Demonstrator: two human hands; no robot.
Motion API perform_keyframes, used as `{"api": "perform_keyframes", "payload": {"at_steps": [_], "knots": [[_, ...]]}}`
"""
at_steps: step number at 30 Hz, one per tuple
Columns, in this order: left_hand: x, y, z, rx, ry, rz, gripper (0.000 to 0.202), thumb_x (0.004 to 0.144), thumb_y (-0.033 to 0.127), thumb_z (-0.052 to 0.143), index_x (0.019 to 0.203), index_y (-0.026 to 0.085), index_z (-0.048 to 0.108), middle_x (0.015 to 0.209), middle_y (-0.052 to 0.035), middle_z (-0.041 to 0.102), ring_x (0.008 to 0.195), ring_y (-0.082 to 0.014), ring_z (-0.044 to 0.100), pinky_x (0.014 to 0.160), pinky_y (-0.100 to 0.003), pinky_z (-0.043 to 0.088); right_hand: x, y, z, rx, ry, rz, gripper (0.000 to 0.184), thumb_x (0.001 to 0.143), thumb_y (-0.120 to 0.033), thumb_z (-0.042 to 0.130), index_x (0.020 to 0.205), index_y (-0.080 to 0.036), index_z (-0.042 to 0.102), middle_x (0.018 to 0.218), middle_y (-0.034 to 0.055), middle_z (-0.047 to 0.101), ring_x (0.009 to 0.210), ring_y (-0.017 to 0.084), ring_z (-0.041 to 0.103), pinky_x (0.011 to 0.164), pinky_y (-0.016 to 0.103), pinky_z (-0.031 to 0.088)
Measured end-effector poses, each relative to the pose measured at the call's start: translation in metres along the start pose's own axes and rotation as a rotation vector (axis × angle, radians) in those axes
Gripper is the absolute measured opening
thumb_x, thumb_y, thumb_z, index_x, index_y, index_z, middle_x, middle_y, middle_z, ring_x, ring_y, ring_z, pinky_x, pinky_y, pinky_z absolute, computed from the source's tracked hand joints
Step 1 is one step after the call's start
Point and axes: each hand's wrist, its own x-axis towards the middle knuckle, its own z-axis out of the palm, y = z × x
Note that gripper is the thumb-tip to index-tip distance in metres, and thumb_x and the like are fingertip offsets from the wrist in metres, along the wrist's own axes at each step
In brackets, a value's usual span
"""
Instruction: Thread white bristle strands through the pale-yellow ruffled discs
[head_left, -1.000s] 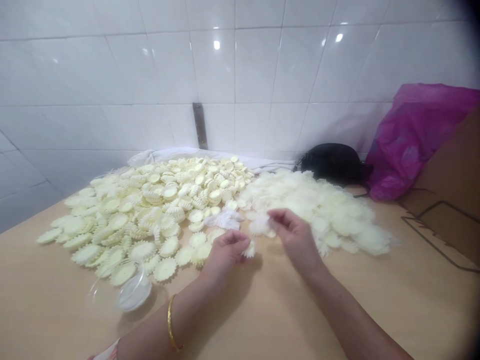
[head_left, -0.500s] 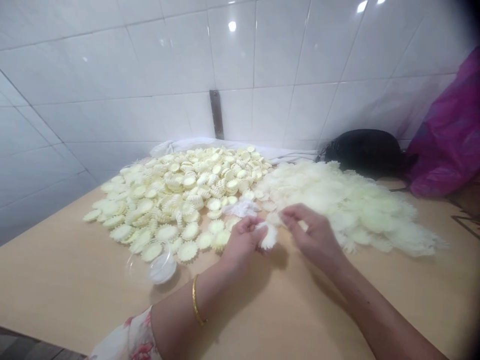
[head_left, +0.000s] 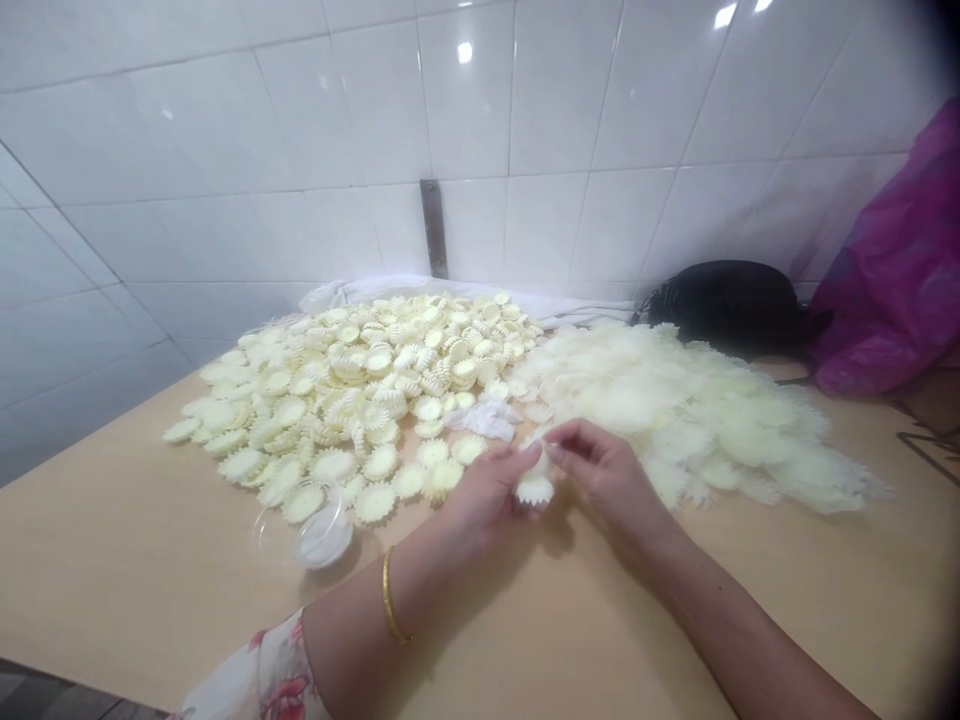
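My left hand [head_left: 487, 495] and my right hand [head_left: 600, 470] meet over the tan table [head_left: 525, 640], both pinching one small white fluted cup [head_left: 535, 487] between their fingertips. A gold bangle [head_left: 391, 600] sits on my left wrist. To the left lies a spread of cream fluted cups [head_left: 352, 390], shaped and stiff. To the right is a heap of flat, frilly white pieces [head_left: 690, 410], just beyond my right hand.
A clear round plastic container [head_left: 319, 535] sits near my left forearm. A crumpled white cloth [head_left: 480, 417] lies between the two piles. A black bag [head_left: 727, 305] and a magenta plastic bag [head_left: 892, 270] rest against the white tiled wall [head_left: 375, 130].
The view shifted right and down a second ago. My hands have come together, and the white piece is now pinched by both hands and looks more gathered into a cup.
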Motion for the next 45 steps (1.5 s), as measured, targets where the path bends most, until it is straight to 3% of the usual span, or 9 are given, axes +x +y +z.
{"api": "perform_keyframes", "payload": {"at_steps": [8,13,23,27,31,36,39,42,45], "knots": [[0.004,-0.003,-0.008,0.114,0.062,0.122,0.018,0.064,0.023,0.070,0.073,0.012,0.059,0.061,-0.0006,0.056,0.045,-0.0065,0.047,0.040,-0.019,0.035,0.003,0.004,-0.004,0.173,0.004,0.114,0.026,0.071,-0.039,0.065,0.090,-0.021,0.064,0.071,-0.0020,0.057,0.066,0.011,0.051,0.065,0.025,0.040],[0.000,-0.003,-0.006,0.219,0.064,0.189,0.028,0.063,0.032,0.071,0.059,0.014,0.050,0.051,0.0017,0.050,0.042,-0.0062,0.043,0.040,-0.019,0.032,0.004,0.011,-0.002,0.273,-0.182,0.234,0.029,0.069,-0.046,0.065,0.076,-0.017,0.066,0.064,0.0007,0.059,0.059,0.012,0.050,0.058,0.026,0.038],[0.000,-0.005,-0.007,0.173,-0.021,0.210,0.026,0.061,0.032,0.074,0.067,0.013,0.057,0.058,0.0001,0.056,0.046,-0.0062,0.046,0.043,-0.019,0.034,0.005,0.010,-0.001,0.346,0.005,0.220,0.026,0.063,-0.040,0.071,0.062,-0.018,0.058,0.062,-0.0010,0.057,0.060,0.012,0.051,0.062,0.027,0.042],[-0.001,-0.003,-0.004,0.142,-0.094,0.207,0.022,0.062,0.030,0.072,0.070,0.013,0.061,0.056,0.0003,0.057,0.045,-0.0074,0.049,0.044,-0.020,0.037,0.010,0.005,-0.010,0.247,0.210,0.128,0.028,0.061,-0.041,0.071,0.059,-0.019,0.055,0.055,-0.0031,0.052,0.053,0.011,0.047,0.056,0.026,0.040],[-0.001,-0.003,-0.003,0.153,-0.005,0.152,0.021,0.064,0.030,0.071,0.068,0.013,0.059,0.054,0.0004,0.054,0.043,-0.0076,0.048,0.042,-0.020,0.036,0.011,-0.009,-0.022,0.000,0.323,-0.039,0.022,0.070,-0.040,0.063,0.065,-0.019,0.056,0.054,-0.0024,0.052,0.055,0.013,0.049,0.059,0.028,0.041],[0.002,-0.006,-0.008,0.169,0.023,0.143,0.018,0.065,0.027,0.069,0.069,0.014,0.057,0.059,-0.0009,0.056,0.048,-0.0087,0.052,0.045,-0.020,0.039,0.020,-0.003,-0.052,-0.609,0.603,-0.418,0.018,0.079,-0.029,0.052,0.088,-0.019,0.063,0.090,0.0070,0.060,0.087,0.022,0.054,0.081,0.037,0.041],[0.003,-0.007,-0.008,0.187,0.018,0.145,0.017,0.065,0.024,0.069,0.067,0.014,0.056,0.057,-0.0002,0.055,0.047,-0.0083,0.050,0.045,-0.020,0.038,0.025,0.009,-0.064,-0.875,0.645,-0.420,0.019,0.077,-0.027,0.052,0.088,-0.018,0.065,0.098,0.0112,0.057,0.096,0.028,0.050,0.082,0.044,0.038],[0.002,-0.007,-0.006,0.198,0.049,0.157,0.017,0.063,0.024,0.069,0.065,0.013,0.056,0.055,-0.0005,0.055,0.047,-0.0086,0.050,0.046,-0.021,0.038,0.022,0.008,-0.054,-0.906,0.652,-0.485,0.017,0.080,-0.026,0.049,0.085,-0.019,0.064,0.097,0.0112,0.058,0.096,0.028,0.049,0.081,0.045,0.038],[-0.001,-0.006,-0.002,0.169,0.015,0.158,0.015,0.063,0.023,0.069,0.067,0.013,0.059,0.056,-0.0010,0.057,0.047,-0.0085,0.050,0.048,-0.021,0.039,0.010,-0.002,-0.030,-0.713,0.386,-0.481,0.016,0.082,-0.030,0.050,0.086,-0.021,0.062,0.089,0.0080,0.062,0.089,0.024,0.054,0.079,0.039,0.041]]}}
